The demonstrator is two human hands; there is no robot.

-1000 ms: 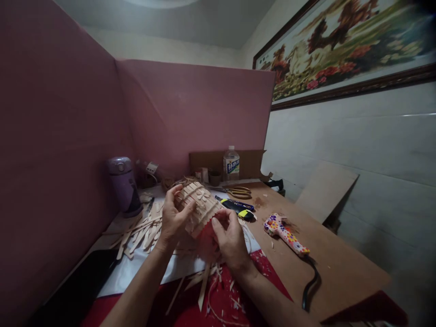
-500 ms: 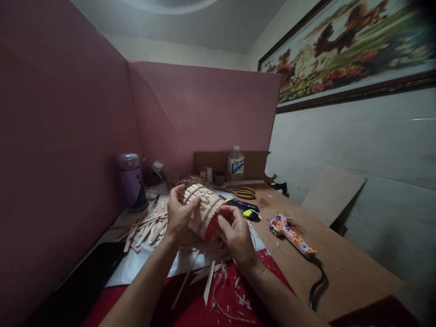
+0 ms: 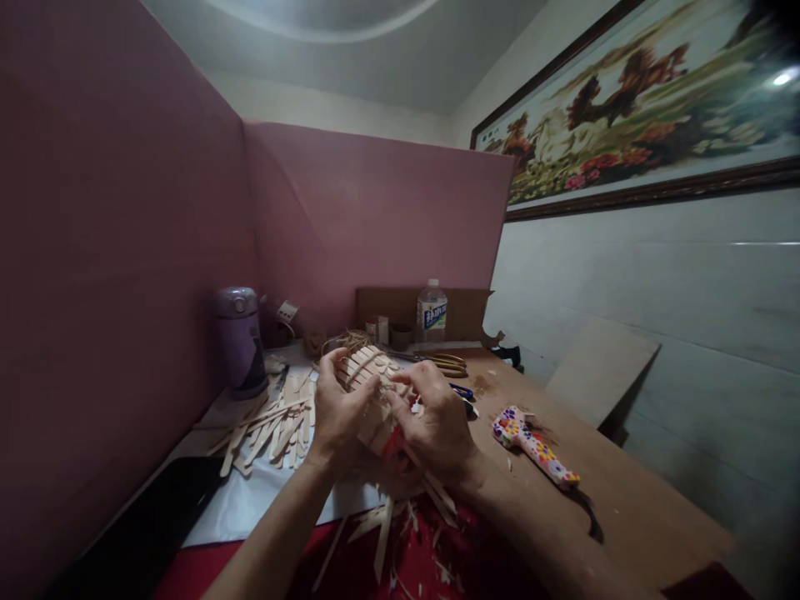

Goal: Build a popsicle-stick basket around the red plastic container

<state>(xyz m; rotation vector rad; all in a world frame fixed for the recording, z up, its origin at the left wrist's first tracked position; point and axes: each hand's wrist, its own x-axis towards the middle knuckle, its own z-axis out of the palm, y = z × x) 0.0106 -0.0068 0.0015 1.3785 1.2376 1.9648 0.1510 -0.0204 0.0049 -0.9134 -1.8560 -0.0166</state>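
Both my hands hold a small rounded basket of wooden craft sticks [image 3: 366,375] above the table. My left hand [image 3: 337,412] wraps its fingers round the basket's left side. On the right side my right hand [image 3: 437,421] grips it, fingers curled over the top and covering the red rim. Loose sticks and slivers [image 3: 381,521] lie on the red cloth just below my hands.
A pile of craft sticks [image 3: 272,421] lies left of the basket, next to a purple flask [image 3: 239,340]. Scissors [image 3: 447,362], a water bottle [image 3: 431,310] and a cardboard box stand behind. A flower-patterned glue gun [image 3: 534,446] lies on the wooden table [image 3: 625,500] to the right. A pink partition closes the left.
My right hand has slid up from the basket's lower red rim onto its top and side. The basket has turned a little in my hands, and the view has shifted slightly.
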